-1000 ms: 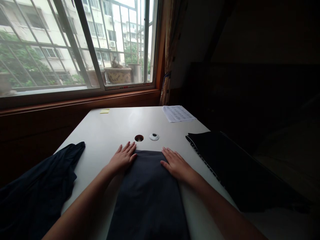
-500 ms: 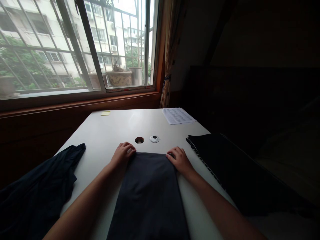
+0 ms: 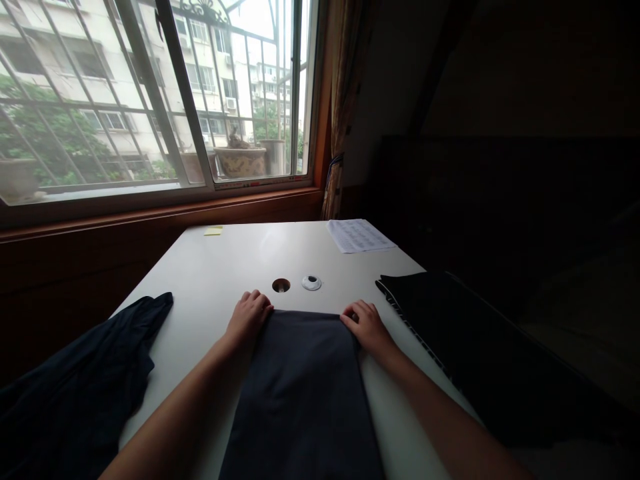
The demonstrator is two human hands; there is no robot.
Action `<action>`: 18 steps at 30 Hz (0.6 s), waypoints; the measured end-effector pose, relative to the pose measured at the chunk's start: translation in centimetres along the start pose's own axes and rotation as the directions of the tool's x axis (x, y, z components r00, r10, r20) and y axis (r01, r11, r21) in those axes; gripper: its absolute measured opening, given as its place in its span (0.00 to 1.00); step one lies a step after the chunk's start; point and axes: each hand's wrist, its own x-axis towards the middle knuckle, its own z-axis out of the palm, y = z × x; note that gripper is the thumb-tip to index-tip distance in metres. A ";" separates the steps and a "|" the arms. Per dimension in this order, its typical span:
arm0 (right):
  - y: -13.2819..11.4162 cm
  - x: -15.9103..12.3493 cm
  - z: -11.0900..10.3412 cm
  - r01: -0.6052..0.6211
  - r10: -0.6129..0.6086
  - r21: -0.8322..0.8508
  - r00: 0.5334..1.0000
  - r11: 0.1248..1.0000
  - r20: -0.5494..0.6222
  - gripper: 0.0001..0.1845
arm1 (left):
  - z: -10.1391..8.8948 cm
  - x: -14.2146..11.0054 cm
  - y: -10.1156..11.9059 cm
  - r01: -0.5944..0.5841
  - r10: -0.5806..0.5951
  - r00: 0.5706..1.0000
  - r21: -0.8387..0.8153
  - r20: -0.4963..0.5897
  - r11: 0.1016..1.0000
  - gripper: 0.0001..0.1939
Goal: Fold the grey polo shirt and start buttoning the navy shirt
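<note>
A long dark blue-grey cloth [image 3: 305, 393], shaped like a trouser leg, lies lengthwise on the white table [image 3: 250, 257] and runs out at the bottom of the view. At its far left corner my left hand [image 3: 249, 317] is closed, thumb and fingers pinching the edge. My right hand [image 3: 367, 325] pinches the far right corner between thumb and bent fingers. Between the two hands the far edge is nearly straight. The cloth's near end is out of view.
Dark fabric [image 3: 85, 367] drapes over the table's left side. A black cloth with a pale stitched edge [image 3: 465, 340] lies on the right. Beyond my hands are a round hole [image 3: 281, 285], a white round cap [image 3: 311, 283], printed papers [image 3: 360, 236] and yellow sticky notes [image 3: 213, 231].
My right hand has shifted slightly right with its corner, and the far edge looks wider and straighter. My left hand keeps its corner. The whole view has tilted a little.
</note>
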 end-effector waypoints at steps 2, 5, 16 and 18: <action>-0.1 0.0 -0.2 -0.003 0.003 -0.001 1.000 1.000 -0.002 0.06 | -0.1 -0.1 0.1 -0.010 0.010 1.000 0.001 -0.014 1.000 0.08; -0.1 -0.1 -0.3 0.010 -0.010 -0.001 1.000 1.000 -0.013 0.06 | -0.4 -0.1 0.5 -0.055 0.055 0.998 -0.009 -0.031 0.998 0.09; 0.3 -0.2 -0.2 0.026 -0.026 0.004 1.000 1.000 -0.008 0.07 | 0.4 -0.5 0.0 -0.333 0.332 0.942 0.007 0.048 0.943 0.16; 0.5 -0.2 -0.3 0.024 -0.024 -0.015 1.000 1.000 -0.016 0.07 | 0.3 -0.6 -0.4 -0.318 0.316 0.947 0.024 0.056 0.948 0.16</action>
